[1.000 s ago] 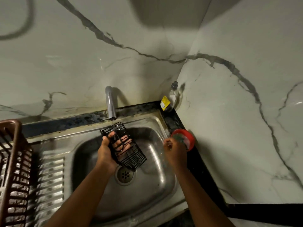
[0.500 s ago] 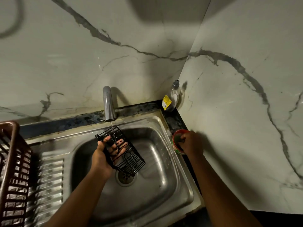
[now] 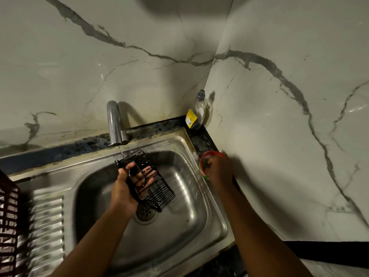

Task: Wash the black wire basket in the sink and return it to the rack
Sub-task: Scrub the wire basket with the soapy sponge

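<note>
The black wire basket (image 3: 157,194) is tilted over the steel sink (image 3: 179,232), its upper end under a thin stream from the tap (image 3: 114,122). My left hand (image 3: 123,186) grips the basket's left side, thumb on the rim and fingers showing through the wires. My right hand (image 3: 218,169) reaches into a small red tub (image 3: 203,172) on the counter edge right of the sink, fingers curled on something dark inside; what it is cannot be made out.
A brown rack (image 3: 8,220) stands at the far left beside the ribbed drainboard (image 3: 48,226). A soap bottle (image 3: 196,114) with a yellow label sits in the back corner. Marble walls close in behind and on the right. The drain (image 3: 145,213) lies below the basket.
My right hand moved from above the sink's right edge to the red tub and now dips into it. The basket stays in my left hand under the tap.
</note>
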Action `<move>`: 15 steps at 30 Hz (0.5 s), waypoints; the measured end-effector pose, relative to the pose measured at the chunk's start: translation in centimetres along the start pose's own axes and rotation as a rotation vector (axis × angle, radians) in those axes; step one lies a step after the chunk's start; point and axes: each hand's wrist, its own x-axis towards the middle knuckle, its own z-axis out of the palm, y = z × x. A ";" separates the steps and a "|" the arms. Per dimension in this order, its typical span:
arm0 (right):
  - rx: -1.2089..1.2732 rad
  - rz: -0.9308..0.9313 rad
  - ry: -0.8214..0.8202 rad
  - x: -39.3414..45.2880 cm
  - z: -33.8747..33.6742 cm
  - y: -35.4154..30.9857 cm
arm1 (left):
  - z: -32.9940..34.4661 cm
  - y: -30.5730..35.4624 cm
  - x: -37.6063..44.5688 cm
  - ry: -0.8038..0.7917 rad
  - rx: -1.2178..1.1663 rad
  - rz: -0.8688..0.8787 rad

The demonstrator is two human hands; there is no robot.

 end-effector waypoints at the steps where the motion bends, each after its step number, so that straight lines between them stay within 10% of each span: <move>1: -0.007 0.008 0.014 0.0 0.1 0.0 | 0.4 -0.4 -0.1 -0.006 0.010 -0.004; 9: 0.177 0.128 0.153 -0.2 -1.9 2.1 | 2.9 -2.8 -0.7 -0.038 0.085 -0.035; 15: 0.774 0.069 0.142 -3.1 -5.6 -1.7 | 2.8 -2.5 -1.5 -0.023 0.096 -0.041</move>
